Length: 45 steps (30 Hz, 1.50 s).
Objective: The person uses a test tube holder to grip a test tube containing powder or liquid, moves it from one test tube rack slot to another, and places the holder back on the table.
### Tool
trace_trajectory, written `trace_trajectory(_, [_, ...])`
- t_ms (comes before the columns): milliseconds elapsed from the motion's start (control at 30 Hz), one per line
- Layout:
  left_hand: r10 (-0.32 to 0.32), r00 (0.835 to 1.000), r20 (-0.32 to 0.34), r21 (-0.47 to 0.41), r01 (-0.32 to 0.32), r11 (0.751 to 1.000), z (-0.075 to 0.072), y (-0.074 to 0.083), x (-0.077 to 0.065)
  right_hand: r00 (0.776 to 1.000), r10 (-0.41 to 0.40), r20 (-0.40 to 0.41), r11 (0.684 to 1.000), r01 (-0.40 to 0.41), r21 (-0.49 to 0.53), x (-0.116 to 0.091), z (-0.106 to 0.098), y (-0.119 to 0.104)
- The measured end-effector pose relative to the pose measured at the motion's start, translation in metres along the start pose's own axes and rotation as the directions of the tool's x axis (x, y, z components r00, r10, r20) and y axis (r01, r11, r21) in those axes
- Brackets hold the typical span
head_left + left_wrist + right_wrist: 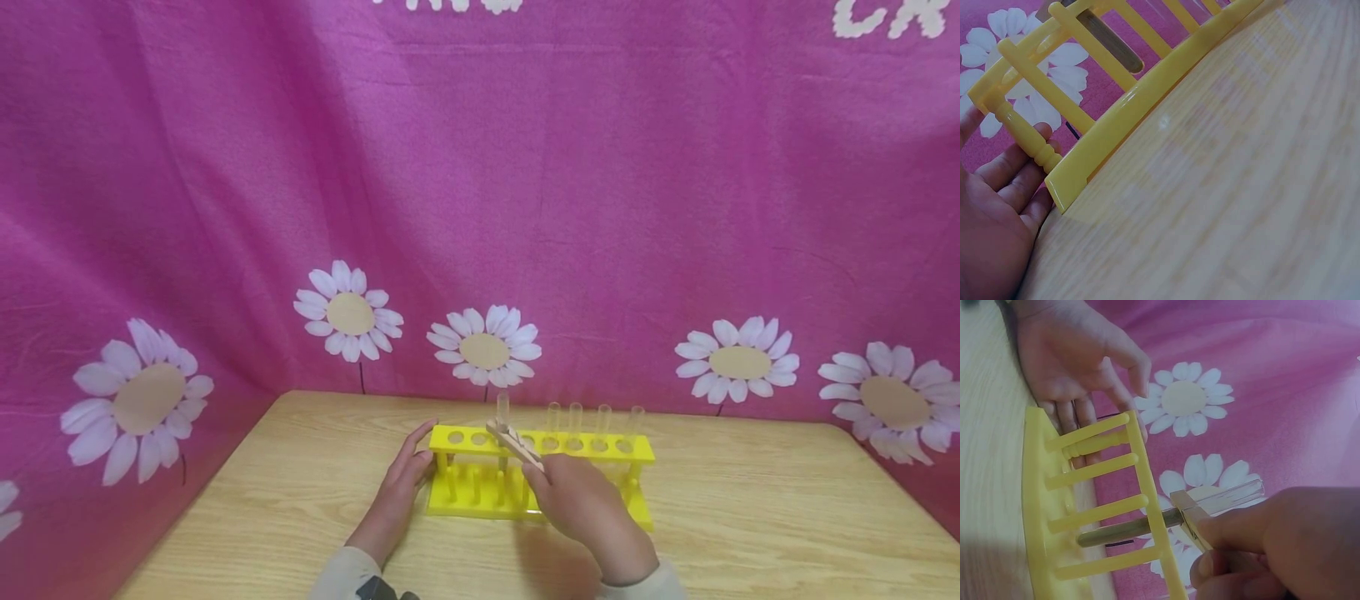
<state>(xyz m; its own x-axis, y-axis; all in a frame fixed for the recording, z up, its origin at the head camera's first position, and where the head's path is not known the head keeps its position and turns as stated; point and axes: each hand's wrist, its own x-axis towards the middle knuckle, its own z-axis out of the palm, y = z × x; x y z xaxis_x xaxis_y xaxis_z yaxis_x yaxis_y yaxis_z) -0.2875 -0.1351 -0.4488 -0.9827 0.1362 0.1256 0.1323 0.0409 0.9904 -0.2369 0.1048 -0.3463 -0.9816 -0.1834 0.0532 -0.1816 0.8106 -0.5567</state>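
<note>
Head view: status?
— Right hand [588, 504] pinches the wooden clip [513, 443] on the test tube [503, 408], which hangs through the rack [480, 510]. Left hand [397, 483], fingers relaxed, touches its end.
— Risk?
— If the wooden clip twists, the test tube could jam or slip.

free passage: over the surface [750, 500] right of the rack [564, 455]; obstructions: test tubes [575, 417] projecting above it, left hand [401, 483] at left end, right hand [588, 504] in front.
</note>
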Motion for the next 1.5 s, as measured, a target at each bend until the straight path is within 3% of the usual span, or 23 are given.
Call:
trace_trajectory(1100, [0.022,1.0,0.01,-0.021,-0.022,1.0,-0.0001,0.0015,-0.001,1.0,0.017,-0.003,1.0,-0.017,-0.022,0.002,0.0062,0.0031])
trace_trajectory(1500, [0.021,1.0,0.006,-0.02,-0.021,1.0,-0.0003,0.0005,0.0003,0.998,0.024,0.063,1.0,-0.025,0.001,0.0009,0.0062,0.0037])
